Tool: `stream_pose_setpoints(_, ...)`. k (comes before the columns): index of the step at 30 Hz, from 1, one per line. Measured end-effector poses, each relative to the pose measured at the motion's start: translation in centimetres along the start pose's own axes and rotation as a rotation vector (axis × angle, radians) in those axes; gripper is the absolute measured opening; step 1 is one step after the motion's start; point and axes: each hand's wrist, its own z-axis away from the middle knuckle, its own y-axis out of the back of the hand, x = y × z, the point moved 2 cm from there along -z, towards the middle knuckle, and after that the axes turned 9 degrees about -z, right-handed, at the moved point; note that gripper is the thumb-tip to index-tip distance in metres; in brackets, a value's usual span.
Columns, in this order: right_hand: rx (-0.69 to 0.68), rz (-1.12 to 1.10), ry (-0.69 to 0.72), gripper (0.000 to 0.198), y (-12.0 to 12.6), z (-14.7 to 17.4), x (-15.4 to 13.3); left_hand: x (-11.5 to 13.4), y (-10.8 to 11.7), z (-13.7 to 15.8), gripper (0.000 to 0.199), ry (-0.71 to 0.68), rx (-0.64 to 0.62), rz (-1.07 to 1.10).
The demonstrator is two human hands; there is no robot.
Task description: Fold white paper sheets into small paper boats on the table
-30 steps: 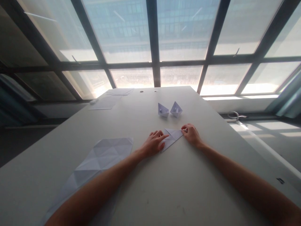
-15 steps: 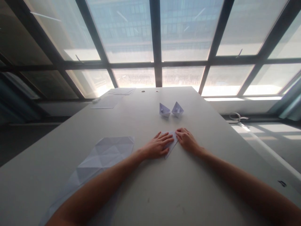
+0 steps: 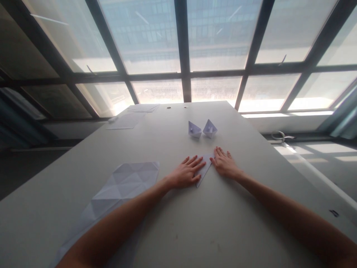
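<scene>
A small folded piece of white paper (image 3: 204,171) lies on the white table (image 3: 178,219), its point toward me. My left hand (image 3: 187,172) rests flat on its left part with the fingers spread, hiding much of it. At the paper's upper right corner lies my right hand (image 3: 224,163), fingers stretched out and thumb at the paper's right edge. Beyond the hands stand two folded paper boats (image 3: 195,130), side by side.
A large creased sheet of paper (image 3: 131,180) lies to the left, partly under my left forearm. Flat white sheets (image 3: 125,121) lie at the far left of the table. Tall windows (image 3: 150,37) rise behind the table. A small dark object (image 3: 334,213) is at the right.
My right hand has gone from pinching the paper's right corner to lying flatter, fingers extended, slightly farther right. My left hand stays on the paper. The view has shifted slightly.
</scene>
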Motion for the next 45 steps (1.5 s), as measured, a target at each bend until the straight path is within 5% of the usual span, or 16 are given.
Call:
stream_pose_setpoints(11,0.247,-0.153,-0.078,0.058,0.6,-0.6,1.5,-0.3,0.0,0.0,0.057,0.045,0.04,0.044)
stream_pose_setpoints(17,0.004,-0.083,0.209,0.056,0.8,-0.2,-0.7,-0.6,0.1,0.0,0.047,0.079,0.067,0.051)
stream_pose_setpoints(34,-0.185,-0.08,0.244,0.125,-0.9,2.9,-5.5,-0.7,-0.1,-0.1,0.053,0.069,0.008,0.023)
stream_pose_setpoints(45,-0.171,0.03,0.178,0.086,0.6,0.2,-1.8,-0.6,0.0,-0.1,0.051,0.055,-0.022,0.013)
